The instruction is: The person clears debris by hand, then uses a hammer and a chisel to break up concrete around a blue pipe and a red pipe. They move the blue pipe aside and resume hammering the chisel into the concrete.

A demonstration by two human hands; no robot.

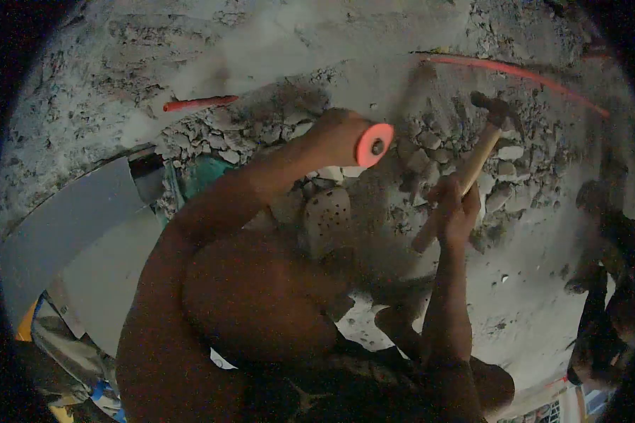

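My left hand (337,139) is closed around a tool whose round orange-red guard (375,144) with a dark metal end in its centre faces up; the rest of that tool is hidden by the hand. To the right, my right hand (456,210) grips a hammer (481,156) by its wooden handle, with the dark head up and to the right of the fingers. Beneath the hammer lies broken rubble (501,197). A perforated clog (327,217) is on the foot below my left hand.
A red tube (515,68) runs along the broken concrete at the upper right. A shorter red tube (201,103) sticks out at the upper left. Grey board (77,208) stands at the left, beside sacks (67,352). A dark figure, perhaps a person, is at the right edge.
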